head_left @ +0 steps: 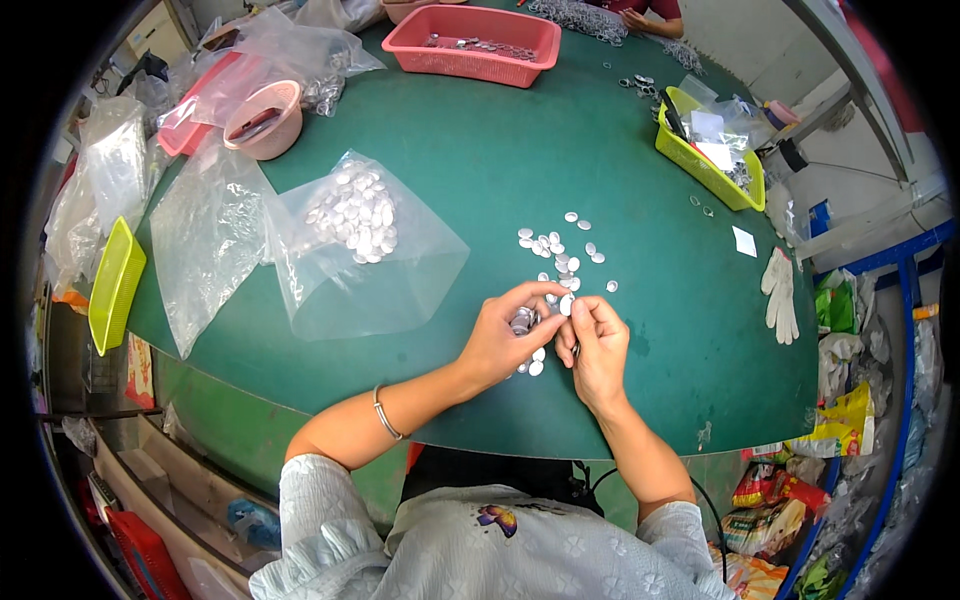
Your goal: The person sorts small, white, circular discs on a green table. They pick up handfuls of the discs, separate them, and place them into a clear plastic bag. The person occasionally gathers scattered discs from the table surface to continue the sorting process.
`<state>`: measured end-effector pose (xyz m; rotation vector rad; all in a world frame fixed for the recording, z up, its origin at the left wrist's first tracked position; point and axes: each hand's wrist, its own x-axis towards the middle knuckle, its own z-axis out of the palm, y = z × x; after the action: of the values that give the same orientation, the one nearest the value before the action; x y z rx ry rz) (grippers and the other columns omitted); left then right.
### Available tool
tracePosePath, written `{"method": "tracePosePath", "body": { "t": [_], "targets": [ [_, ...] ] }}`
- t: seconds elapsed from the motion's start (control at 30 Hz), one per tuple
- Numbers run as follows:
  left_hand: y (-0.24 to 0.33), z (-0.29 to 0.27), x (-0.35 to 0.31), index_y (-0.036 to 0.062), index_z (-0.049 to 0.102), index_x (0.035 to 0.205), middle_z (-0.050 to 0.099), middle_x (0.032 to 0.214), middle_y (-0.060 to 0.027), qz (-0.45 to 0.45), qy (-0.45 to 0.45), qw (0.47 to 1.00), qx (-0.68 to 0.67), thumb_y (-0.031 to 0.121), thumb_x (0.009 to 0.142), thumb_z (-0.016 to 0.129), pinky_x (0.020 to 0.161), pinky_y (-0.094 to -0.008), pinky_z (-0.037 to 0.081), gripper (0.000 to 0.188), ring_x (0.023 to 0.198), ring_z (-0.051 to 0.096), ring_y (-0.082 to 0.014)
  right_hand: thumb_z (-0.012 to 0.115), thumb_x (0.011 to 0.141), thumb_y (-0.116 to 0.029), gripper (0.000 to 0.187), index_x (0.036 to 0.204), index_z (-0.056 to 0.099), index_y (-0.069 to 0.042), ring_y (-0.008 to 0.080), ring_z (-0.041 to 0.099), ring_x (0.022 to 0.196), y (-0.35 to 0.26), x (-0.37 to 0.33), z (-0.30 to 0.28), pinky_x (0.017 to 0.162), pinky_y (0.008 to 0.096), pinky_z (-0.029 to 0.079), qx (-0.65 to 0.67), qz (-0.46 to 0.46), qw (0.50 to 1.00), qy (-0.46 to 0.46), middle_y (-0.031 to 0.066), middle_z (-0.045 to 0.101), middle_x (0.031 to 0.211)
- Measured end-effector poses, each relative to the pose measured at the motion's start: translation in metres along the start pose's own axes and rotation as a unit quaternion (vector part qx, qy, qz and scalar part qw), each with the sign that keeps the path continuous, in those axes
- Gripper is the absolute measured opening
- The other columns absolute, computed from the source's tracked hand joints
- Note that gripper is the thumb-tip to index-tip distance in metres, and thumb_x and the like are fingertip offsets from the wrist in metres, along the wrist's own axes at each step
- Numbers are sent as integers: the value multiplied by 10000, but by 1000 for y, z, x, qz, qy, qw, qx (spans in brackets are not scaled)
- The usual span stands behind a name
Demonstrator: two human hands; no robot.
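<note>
Between the fingertips of my left hand and my right hand is a small silver oval disc. Both hands pinch it just above the green table. More oval discs show in the curl of my left fingers, though I cannot tell if they are held or lie on the table. A loose scatter of discs lies just beyond my hands, and a few lie below them. To the left, a clear plastic bag holds a heap of the same discs.
A pink basket with metal pieces stands at the far side. A pink bowl is far left, a yellow-green basket far right. A white glove lies at the right edge. Another person's hand is at the far side.
</note>
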<state>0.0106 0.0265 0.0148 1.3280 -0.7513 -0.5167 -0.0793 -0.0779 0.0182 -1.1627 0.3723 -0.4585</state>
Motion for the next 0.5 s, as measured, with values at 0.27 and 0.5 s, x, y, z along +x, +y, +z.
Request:
{"method": "tracePosePath", "body": {
  "t": [0.27,0.5],
  "targets": [
    [-1,0,0,48,602,1065,532,643,23,5,-1,1000,-8,25,786,645,554,-201,368,284,604,464,-36,508,940,-194,205,854,532,-9,54,403,440,-1,0,0,398,188,305,1,3,1000,0,2,467,584],
    [-3,0,0,49,600,1071,533,657,23,7,-1,1000,-8,19,787,646,556,-197,369,289,617,467,-33,508,939,-193,208,857,535,-4,55,402,438,0,0,0,398,190,307,0,1,1000,1,0,465,574]
  ]
}}
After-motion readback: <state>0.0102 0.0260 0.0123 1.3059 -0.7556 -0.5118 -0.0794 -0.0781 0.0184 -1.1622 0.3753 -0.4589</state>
